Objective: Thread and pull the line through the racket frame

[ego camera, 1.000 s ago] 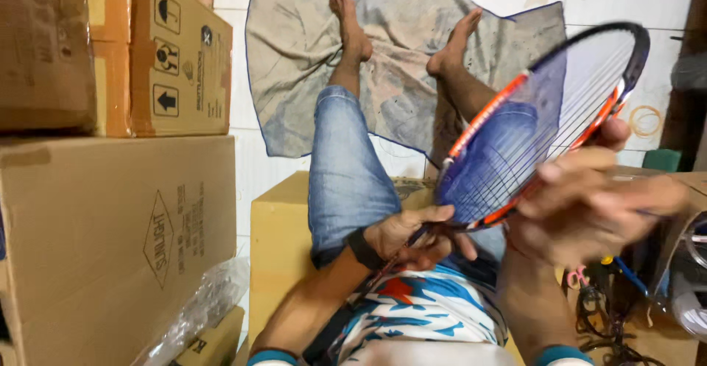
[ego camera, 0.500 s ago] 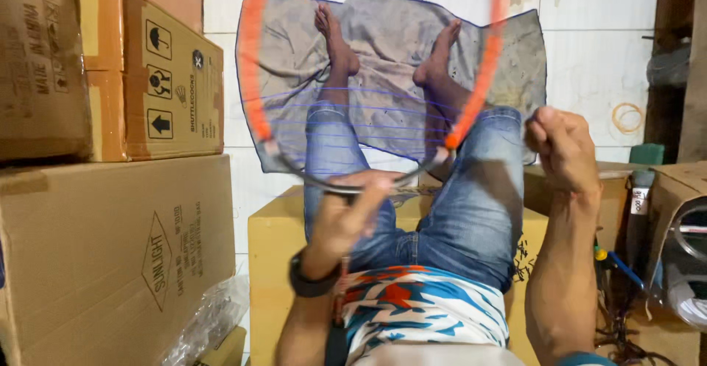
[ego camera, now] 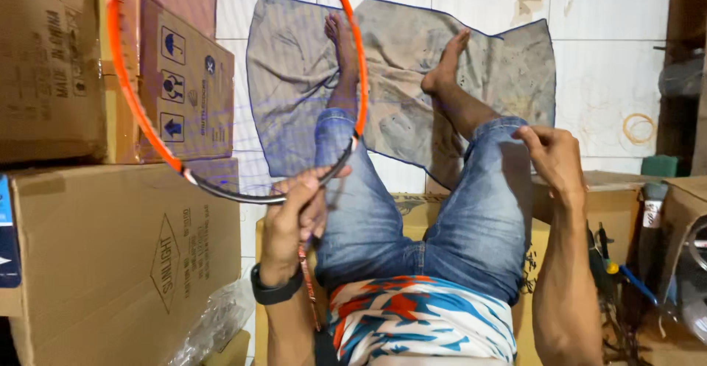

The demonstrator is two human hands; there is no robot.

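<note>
Here, the left hand (ego camera: pixel 294 215) has its fingers closed around a badminton racket (ego camera: pixel 221 115) held before stacked cardboard boxes (ego camera: pixel 110 263); the right hand (ego camera: pixel 552 161) rests loosely curled, empty, on the jeans-clad knee (ego camera: pixel 501 182) above a grey cloth (ego camera: pixel 294 79).

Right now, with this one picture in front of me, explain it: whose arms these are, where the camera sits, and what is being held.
There is no machine here. The camera is worn on a person's head and looks down along their own body, so the patterned shirt, blue jeans and bare feet are the wearer's. The feet rest on a grey cloth spread on the white tiled floor.

The left hand grips the rim of a badminton racket, an orange and black strung hoop raised in front of the legs. It wears a black wristband. The right hand rests on the right knee and holds nothing that I can see.

Cardboard boxes are stacked on the left, and tools lie on the right.
</note>
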